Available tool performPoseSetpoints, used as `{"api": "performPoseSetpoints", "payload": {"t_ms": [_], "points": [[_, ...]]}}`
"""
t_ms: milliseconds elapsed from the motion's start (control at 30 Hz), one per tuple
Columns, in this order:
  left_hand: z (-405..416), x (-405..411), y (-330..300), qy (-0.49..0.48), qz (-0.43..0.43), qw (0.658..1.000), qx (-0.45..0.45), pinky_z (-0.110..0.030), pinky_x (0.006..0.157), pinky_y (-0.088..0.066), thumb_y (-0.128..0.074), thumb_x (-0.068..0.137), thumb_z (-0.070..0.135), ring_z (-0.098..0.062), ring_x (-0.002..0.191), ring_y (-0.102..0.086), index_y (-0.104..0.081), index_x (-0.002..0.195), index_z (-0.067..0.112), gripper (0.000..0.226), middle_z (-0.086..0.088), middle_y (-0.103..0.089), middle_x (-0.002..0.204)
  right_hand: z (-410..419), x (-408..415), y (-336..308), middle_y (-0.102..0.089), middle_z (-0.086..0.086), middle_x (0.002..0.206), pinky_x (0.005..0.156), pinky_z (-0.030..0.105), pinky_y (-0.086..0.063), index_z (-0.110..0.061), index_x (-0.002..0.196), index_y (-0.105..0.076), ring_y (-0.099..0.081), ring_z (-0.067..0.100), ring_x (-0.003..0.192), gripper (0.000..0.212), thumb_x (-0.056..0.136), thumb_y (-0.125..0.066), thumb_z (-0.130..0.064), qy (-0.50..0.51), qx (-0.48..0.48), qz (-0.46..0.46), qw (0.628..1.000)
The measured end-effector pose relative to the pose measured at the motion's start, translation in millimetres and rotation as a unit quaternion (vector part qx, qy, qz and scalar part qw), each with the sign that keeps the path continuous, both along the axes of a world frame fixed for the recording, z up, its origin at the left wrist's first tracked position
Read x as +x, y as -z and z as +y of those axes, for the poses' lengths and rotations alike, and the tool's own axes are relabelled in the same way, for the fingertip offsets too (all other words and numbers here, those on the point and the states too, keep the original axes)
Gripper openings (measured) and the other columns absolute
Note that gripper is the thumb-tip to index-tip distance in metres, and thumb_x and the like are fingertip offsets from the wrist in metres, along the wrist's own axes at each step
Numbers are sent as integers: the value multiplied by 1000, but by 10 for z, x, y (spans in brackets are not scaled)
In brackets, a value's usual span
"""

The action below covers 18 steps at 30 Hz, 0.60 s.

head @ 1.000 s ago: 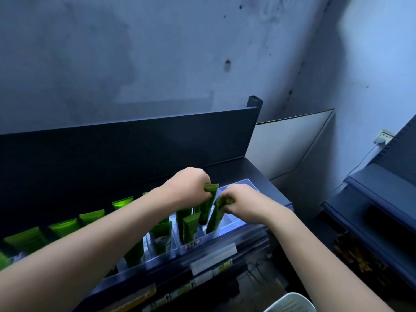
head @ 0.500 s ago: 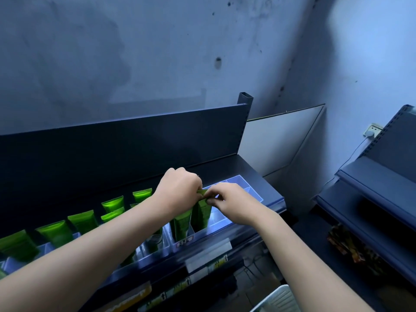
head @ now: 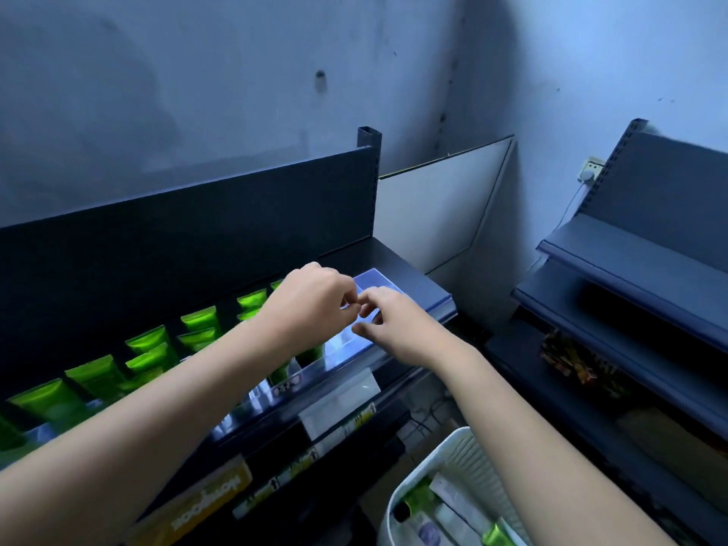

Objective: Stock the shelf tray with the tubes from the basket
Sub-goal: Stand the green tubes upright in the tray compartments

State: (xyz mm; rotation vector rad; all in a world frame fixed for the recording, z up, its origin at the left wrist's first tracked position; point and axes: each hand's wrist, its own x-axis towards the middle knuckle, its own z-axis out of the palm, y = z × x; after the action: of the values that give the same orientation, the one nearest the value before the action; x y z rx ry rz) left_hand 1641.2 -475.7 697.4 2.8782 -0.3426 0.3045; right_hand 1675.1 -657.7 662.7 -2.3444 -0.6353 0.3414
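- Fingers (head: 346,305) of left hand (head: 311,305) loosely curled, of right hand (head: 398,325) relaxed and slightly spread; nothing visibly pinched.
- Clear shelf tray (head: 370,279): far-right slots bare, likely next to fill.
- White basket (head: 453,451) below right, holding more tubes.
- Best lowered upright, cap down, matching the row of glossy green tubes (head: 197,319).

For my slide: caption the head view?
Both hands above the shelf tray, green tubes stocked, basket below.
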Motion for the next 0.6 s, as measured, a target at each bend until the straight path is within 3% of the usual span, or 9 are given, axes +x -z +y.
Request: {"api": "performPoseSetpoints", "payload": {"t_ms": [167, 333, 467, 600], "points": [[-567, -67, 268, 68, 21, 997, 8, -39, 77, -52, -57, 92, 46, -26, 88, -56, -73, 89, 26, 26, 6, -70, 87, -611, -221, 243, -67, -12, 104, 81, 31, -52, -30, 113, -65, -64, 8, 89, 19, 95, -71, -33, 42, -21, 48, 998], [-1224, -235, 874, 146, 137, 979, 26, -37, 74, -55, -53, 82, 39, -26, 84, -64, -69, 84, 24, 22, 3, -71, 80, -1471, -626, 880, -70, -15, 105, 99, 41, -52, -36, 107, -69, -65, 9, 101, 16, 93, -70, -44, 101, -94, 96, 986], [-1704, -435, 1491, 159, 238, 957, 43, -31, 71, -54, -59, 88, 36, -20, 85, -67, -72, 94, 24, 19, 4, -74, 90, -2086, -1073, 1424, -72, -11, 108, 91, 38, -55, -33, 108, -71, -65, 11, 98, 11, 99, -66, -38, 143, -130, 133, 972], [-2092, -628, 2075, 165, 304, 934, 90, -35, 71, -59, -57, 88, 31, -26, 83, -68, -72, 99, 20, 21, -1, -73, 93, -2506, -1439, 1974, -74, -7, 109, 92, 33, -53, -26, 109, -73, -67, 15, 102, 14, 98, -68, -32, 175, -164, 198, 950]]}}
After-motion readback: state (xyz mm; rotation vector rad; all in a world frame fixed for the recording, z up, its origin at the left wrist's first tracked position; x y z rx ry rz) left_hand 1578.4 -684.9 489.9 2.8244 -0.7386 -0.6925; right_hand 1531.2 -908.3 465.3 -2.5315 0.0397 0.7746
